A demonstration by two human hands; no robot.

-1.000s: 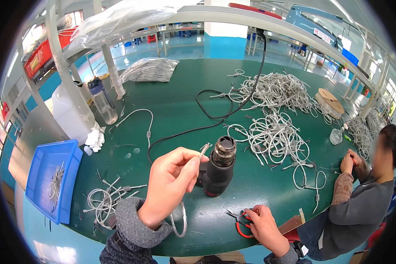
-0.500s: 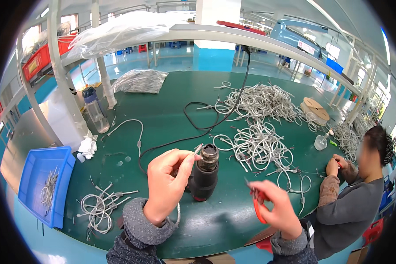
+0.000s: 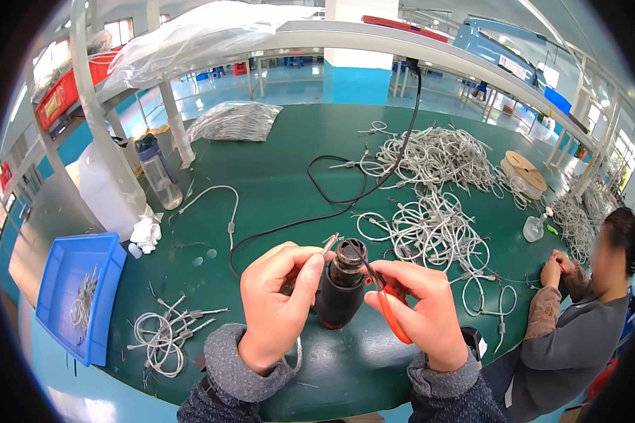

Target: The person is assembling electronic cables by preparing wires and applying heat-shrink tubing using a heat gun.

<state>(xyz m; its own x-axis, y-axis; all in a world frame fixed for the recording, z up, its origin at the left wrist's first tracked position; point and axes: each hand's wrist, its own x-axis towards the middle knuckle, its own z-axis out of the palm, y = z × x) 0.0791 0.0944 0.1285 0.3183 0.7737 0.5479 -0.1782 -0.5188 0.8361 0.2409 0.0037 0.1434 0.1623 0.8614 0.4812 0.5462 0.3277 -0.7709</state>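
Green tabletop (image 3: 282, 176) fills the middle of your head view, its near edge partly covered by your sleeves and the lens rim darkening every corner. Your left hand (image 3: 279, 307) is closed in a thumb-and-finger pinch on a grey cable (image 3: 329, 243); the stripped-looking tip pokes up just beside the nozzle of an upright black heat gun (image 3: 339, 303). Your palm hides the cable's middle, and a stretch of it shows again below by your wrist. The gun's grip is mostly lost behind that hand. Your right hand (image 3: 427, 310) is wrapped around red-handled snips (image 3: 394, 317), whose dark blades overlap the nozzle, so you cannot tell whether they are parted or touching it. Beyond lies a heap of grey cables (image 3: 437, 155), too tangled to count. At right, a co-worker (image 3: 578, 324) holds something red, too small to make out.
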